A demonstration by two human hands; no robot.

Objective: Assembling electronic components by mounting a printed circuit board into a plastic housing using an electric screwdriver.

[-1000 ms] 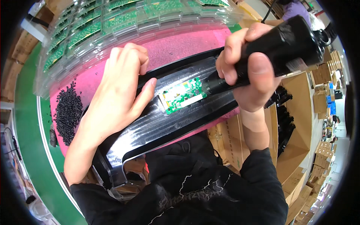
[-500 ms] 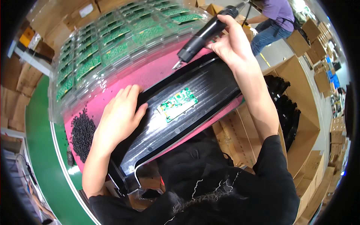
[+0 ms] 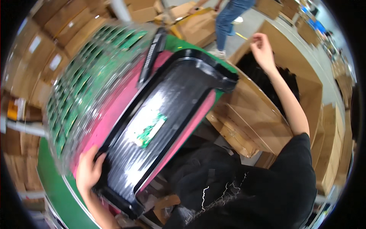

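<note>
A long black plastic housing (image 3: 179,87) lies slantwise in front of me, its ribbed inner face up. On that face rests a small green circuit board (image 3: 150,129). My left hand (image 3: 89,170) is beside the housing's lower left edge, thumb against the rim and fingers stretched out over the mat. Out to the right, my right hand (image 3: 263,51) is raised above a cardboard box (image 3: 301,72) of black parts. Its fingers are loosely bent, and I see nothing in them. A black power screwdriver (image 3: 151,57) is beyond the housing, at the mat's far edge.
Clear plastic trays (image 3: 103,87) of green circuit boards stand along the left of the pink mat (image 3: 110,118). Under it is a green table (image 3: 53,179). Stacked cartons (image 3: 34,49) line the far left. A person in jeans (image 3: 228,23) stands beyond the table.
My right hand has let go of the screwdriver and moved right, over the box. My left hand has slid toward the housing's near end. The whole view has swung to the right.
</note>
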